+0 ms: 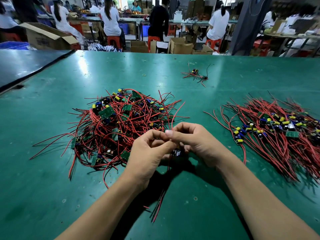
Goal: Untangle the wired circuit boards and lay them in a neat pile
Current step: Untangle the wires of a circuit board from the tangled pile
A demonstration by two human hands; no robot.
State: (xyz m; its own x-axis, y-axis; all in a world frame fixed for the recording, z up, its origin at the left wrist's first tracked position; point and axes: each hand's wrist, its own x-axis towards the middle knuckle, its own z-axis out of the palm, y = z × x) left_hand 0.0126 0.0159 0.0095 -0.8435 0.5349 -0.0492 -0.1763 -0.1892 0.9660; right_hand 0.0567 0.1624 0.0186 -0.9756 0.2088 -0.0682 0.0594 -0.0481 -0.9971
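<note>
Green worktop (52, 187) stretches ahead of you, with seated workers (110, 19) beyond it. Your left grip (149, 153) and right grip (195, 144) meet just in front of the tangled heap (121, 122). Both pinch the wires of one circuit board (177, 152) hanging between them, and its leads (158, 207) trail toward you. The neat pile (277, 129) lies to your right, and a small stray cluster (194, 75) sits farther back.

Two hands (147, 154) (199, 142), one held board (177, 152), one tangled heap (119, 125), one laid-out heap (277, 129), one small cluster (194, 73), one ring (144, 75).
</note>
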